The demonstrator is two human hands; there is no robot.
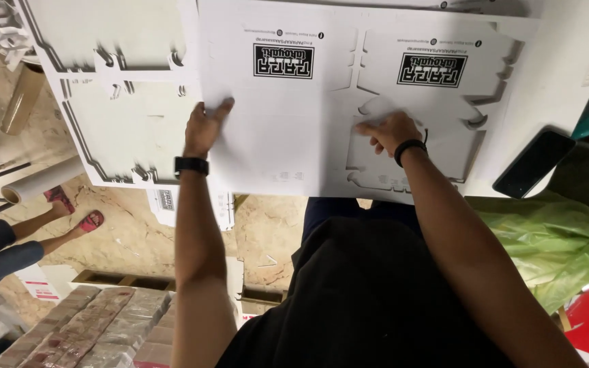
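Note:
A large white die-cut cardboard sheet (294, 129) with two black printed labels lies flat in front of me. My left hand (204, 128), with a black watch on the wrist, lies flat on the sheet's left edge, fingers spread. My right hand (391, 131), with a black band on the wrist, presses its curled fingers on a punched-out box shape at the sheet's lower right. Neither hand is closed around anything.
More white die-cut sheets (121, 102) lie to the left. A black phone (533, 163) rests at the right. A green plastic bag (553, 238) sits lower right. Another person's legs and red sandals (69, 218) show at left, beside a paper roll (39, 180). Stacked packs (103, 327) are bottom left.

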